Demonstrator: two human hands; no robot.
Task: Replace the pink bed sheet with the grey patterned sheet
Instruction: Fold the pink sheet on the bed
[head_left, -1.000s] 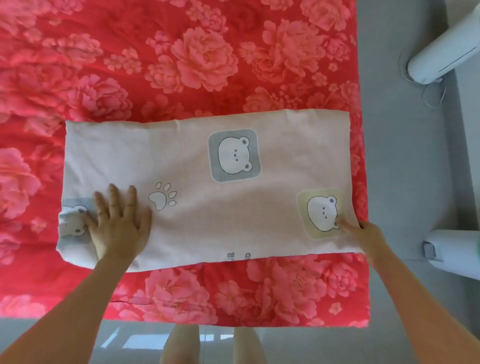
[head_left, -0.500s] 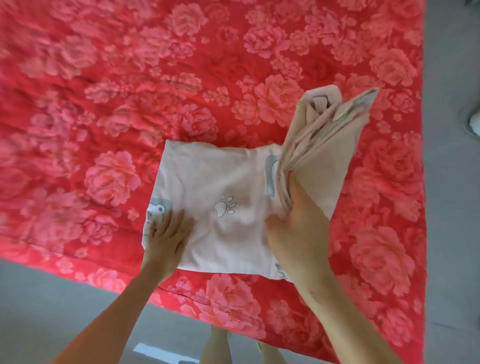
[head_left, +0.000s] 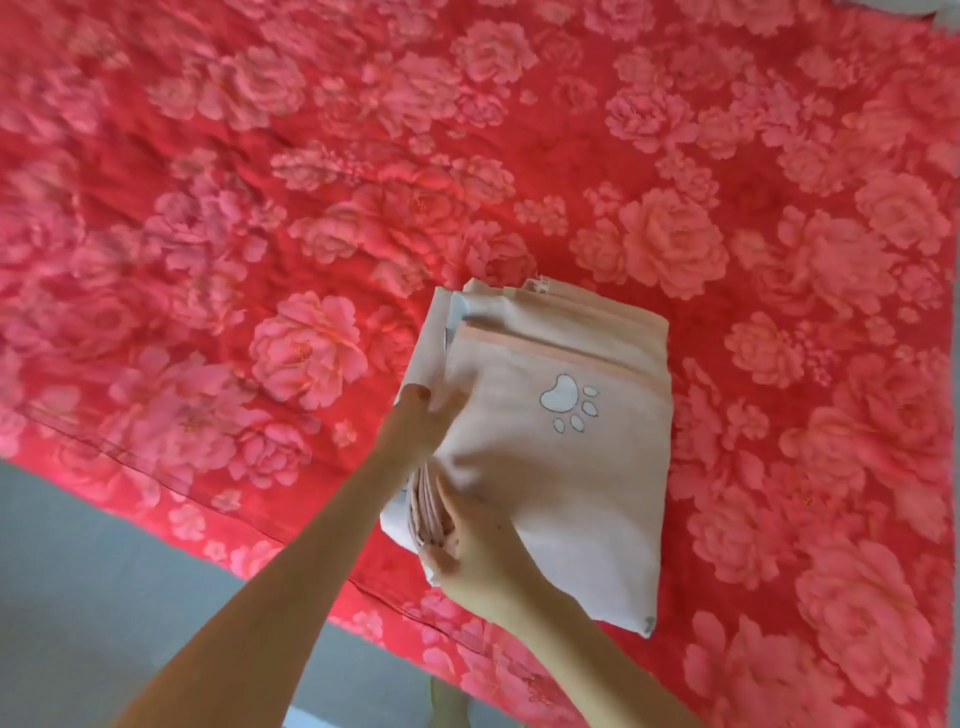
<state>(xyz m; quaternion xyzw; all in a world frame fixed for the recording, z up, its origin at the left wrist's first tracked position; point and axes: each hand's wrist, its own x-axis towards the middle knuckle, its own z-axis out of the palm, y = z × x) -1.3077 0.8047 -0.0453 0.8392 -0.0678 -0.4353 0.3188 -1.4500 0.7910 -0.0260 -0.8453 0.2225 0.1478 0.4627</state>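
Observation:
The pale pink sheet, printed with a paw mark, lies folded into a thick square bundle on the red flowered bed cover. My left hand reaches into the bundle's left side. Only its thumb and the back of the hand show, and its fingers are hidden between the folded layers. My right hand grips the near left corner, thumb on top of the upper layer and fingers under the stacked edges. No grey patterned sheet is in view.
The bed's near edge runs diagonally from the left side down to the bottom middle. Grey floor lies beyond it at the lower left. A foot shows at the bottom edge.
My right hand has carried the sheet's right half over to the left, on top of my left hand, so the long strip is now a square bundle. The view has shifted left.

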